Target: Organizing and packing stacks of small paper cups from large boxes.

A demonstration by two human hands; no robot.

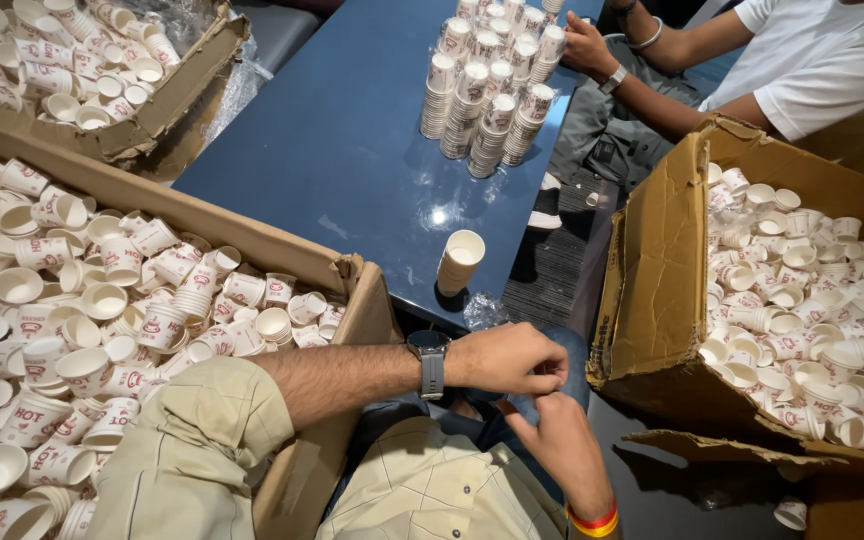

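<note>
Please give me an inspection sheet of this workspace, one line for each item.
Surface: dark blue table, glossy.
Job's things: short stack of paper cups near the table edge; tall cup stacks at the far end.
Clutter: cardboard boxes of loose cups, left and right.
Grippers: left hand and right hand meet over the lap, empty as far as visible.
Cables: nothing seen.
Surroundings: another person's hand by the tall stacks.

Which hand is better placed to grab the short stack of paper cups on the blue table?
Probably the left. The left hand sits nearest the short stack of paper cups by the near edge of the blue table, nothing between them. The right hand lies lower, tucked under the left.
</note>
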